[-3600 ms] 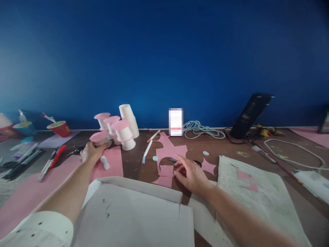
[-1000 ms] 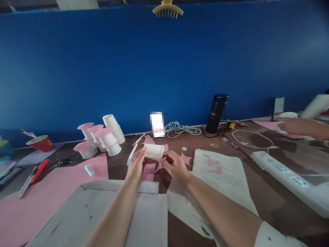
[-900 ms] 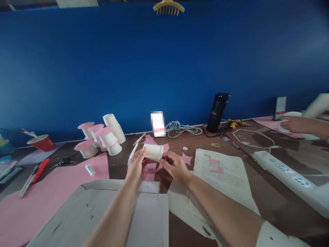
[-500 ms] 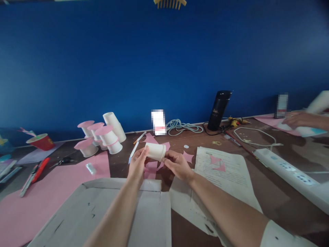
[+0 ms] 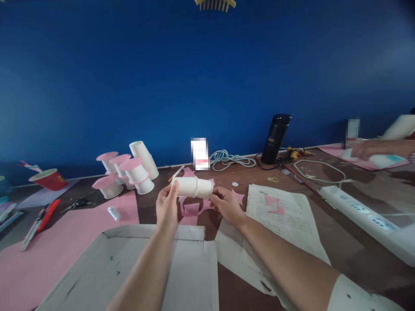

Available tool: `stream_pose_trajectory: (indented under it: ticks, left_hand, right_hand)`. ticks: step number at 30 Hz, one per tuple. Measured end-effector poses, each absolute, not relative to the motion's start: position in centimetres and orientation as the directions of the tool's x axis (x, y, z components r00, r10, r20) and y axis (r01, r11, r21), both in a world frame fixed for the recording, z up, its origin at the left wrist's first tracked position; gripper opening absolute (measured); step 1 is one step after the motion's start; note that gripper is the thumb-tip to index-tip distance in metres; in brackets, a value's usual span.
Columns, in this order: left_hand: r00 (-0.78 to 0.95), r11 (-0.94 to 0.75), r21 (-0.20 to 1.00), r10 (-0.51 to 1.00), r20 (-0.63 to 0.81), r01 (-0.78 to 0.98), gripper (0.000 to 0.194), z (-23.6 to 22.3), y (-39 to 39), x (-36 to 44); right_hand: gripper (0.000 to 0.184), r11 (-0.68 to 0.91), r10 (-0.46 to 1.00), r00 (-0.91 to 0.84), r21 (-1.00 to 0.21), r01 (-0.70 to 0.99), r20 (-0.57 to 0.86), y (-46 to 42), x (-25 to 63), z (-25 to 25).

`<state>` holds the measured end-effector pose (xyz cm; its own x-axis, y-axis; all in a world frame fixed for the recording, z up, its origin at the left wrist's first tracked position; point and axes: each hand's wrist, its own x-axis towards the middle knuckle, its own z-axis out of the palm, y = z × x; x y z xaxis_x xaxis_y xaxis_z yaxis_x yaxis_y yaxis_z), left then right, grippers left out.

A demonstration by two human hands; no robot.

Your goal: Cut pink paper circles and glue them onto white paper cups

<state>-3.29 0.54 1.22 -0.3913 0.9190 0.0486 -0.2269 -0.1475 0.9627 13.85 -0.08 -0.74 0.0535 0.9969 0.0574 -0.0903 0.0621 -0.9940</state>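
Observation:
Two white paper cups (image 5: 187,186) lie end to end on their sides between my hands, above the table. One appears to stick partly out of the other, with a rim showing near the middle. My left hand (image 5: 167,203) grips the left end, thumb on top. My right hand (image 5: 227,205) pinches the edge at the right end. Pink paper scraps (image 5: 190,209) lie beneath. To the left stand several white cup pieces with pink discs (image 5: 132,166), beside a tall white stack of cups (image 5: 145,159).
A white box lid (image 5: 129,255) and pink paper (image 5: 84,224) lie in front, with a red utility knife (image 5: 48,216) at left. Printed sheets (image 5: 288,220), a power strip (image 5: 363,216) and a black flask (image 5: 275,139) are at right. Another person's hand (image 5: 372,149) works far right.
The cups have drawn apart lengthwise, so a second cup section now shows on the right. My left hand has shifted slightly left and my right hand slightly right.

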Motion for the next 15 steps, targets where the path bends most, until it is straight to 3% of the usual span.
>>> stream_pose_trajectory:
  ticks: [7, 10, 12, 15]
  left_hand:
    - [-0.483, -0.211, 0.971, 0.866, 0.130, -0.117, 0.053, 1.1, 0.6, -3.9]
    - [-0.453, -0.208, 0.976, 0.877, 0.159, -0.061, 0.057, 1.0, 0.5, -3.8]
    - [-0.440, -0.193, 0.981, 0.883, 0.164, -0.023, 0.059, 0.9, 0.5, -3.9]
    - [-0.422, -0.166, 0.986, 0.894, 0.152, 0.005, 0.061, 0.7, 0.7, -4.0]
  right_hand:
    - [0.010, -0.016, 0.917, 0.362, -0.923, -0.385, -0.167, 2.6, 17.0, -0.6]
    - [0.016, -0.012, 0.874, 0.418, -0.870, -0.493, -0.249, 3.7, 18.7, -0.6]
    - [0.010, -0.028, 0.857, 0.420, -0.840, -0.542, -0.299, 4.1, 19.5, -0.7]
    - [0.028, -0.063, 0.847, 0.397, -0.809, -0.585, -0.354, 4.3, 20.0, -0.7]
